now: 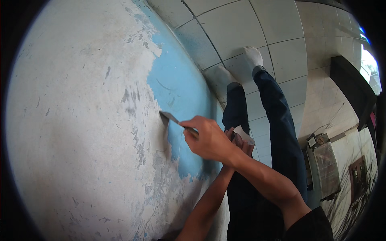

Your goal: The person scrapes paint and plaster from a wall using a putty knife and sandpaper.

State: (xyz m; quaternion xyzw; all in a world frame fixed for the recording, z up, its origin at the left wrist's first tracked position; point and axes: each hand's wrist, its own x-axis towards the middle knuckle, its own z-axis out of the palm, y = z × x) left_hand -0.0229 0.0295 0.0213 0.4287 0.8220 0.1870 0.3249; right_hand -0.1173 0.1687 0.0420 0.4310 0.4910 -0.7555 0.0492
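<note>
In my right hand (pixel 211 140) is a putty knife (pixel 173 118), gripped by its handle. Its flat metal blade meets the wall at the ragged border between light blue paint (pixel 184 90) and the whitish scraped wall surface (pixel 90 120). My left hand (pixel 246 147), partly hidden behind the right wrist, holds a thin pale piece (pixel 243 135) with a curved edge; whether it is a blade or a flake cannot be told. My forearms cross in front of my legs.
My legs in dark jeans (pixel 271 111) stretch over a pale tiled floor (pixel 232 24) beside the wall. At the right are a dark curved object (pixel 346 87), a plastic-covered box-like thing (pixel 327 168) and thin dark bristles or twigs (pixel 340 208).
</note>
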